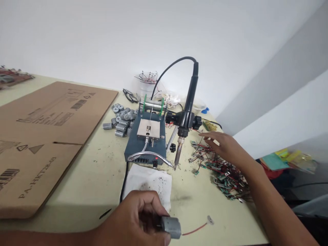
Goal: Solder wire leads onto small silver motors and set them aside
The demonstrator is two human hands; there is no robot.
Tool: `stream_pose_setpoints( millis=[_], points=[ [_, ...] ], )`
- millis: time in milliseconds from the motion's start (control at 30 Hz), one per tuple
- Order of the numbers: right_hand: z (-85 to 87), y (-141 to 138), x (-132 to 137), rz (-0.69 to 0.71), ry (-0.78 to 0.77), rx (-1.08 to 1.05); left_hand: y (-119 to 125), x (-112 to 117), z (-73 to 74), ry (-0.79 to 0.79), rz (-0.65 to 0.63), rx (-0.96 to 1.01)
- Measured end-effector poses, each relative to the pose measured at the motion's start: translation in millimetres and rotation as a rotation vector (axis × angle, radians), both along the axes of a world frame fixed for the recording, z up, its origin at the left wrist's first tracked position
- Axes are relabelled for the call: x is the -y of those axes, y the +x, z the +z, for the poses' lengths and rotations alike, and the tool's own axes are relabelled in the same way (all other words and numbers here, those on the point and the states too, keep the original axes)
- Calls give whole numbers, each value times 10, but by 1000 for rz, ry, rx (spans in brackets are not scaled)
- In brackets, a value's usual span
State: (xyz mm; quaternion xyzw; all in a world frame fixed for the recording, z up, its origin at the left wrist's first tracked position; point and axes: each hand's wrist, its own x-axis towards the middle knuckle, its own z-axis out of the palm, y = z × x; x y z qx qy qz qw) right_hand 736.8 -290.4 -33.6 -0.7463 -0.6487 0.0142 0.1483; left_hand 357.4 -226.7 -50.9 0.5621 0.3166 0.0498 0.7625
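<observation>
Bright, even light washes the white wall point(107, 37) pale, without glare. Shadows stay soft, with a faint one on the tabletop point(77, 213) beside the cardboard sheet point(51, 116). Wide-lens distortion bends the edges of the frame, and the left hand point(130, 218) looks slightly blurred.

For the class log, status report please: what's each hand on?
Left hand gripping silver motor, red wire trailing. Right hand open above wired parts pile. Soldering iron upright in clamp, just ahead.
</observation>
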Motion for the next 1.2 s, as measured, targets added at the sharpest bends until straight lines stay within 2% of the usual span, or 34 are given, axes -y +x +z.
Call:
stream_pose_setpoints(
  millis=[167, 300, 433, 533, 733, 833, 967, 1200],
  points=[
    [21, 31, 8, -1, 39, 11, -6, 15, 54, 28, -11, 8],
    [66, 12, 30, 1, 71, -61, 15, -15, 0, -3, -34, 15],
    [18, -72, 16, 25, 19, -147, 23, -23, -55, -17, -34, 9],
    [-6, -101, 9, 8, 22, -217, 21, -28, -42, -20, -32, -12],
    [153, -35, 93, -36, 139, -387, -4, -23, 24, -72, -16, -25],
    [198, -23, 118, -12, 82, -423, -27, -19, 35, -111, -25, -35],
    [165, -24, 90, 1, -31, -410, -8, -48, 41, -98, -53, -28],
    [159, 22, 73, -57, 106, -457, 3, -49, -12, -85, -50, -31]
  ],
)
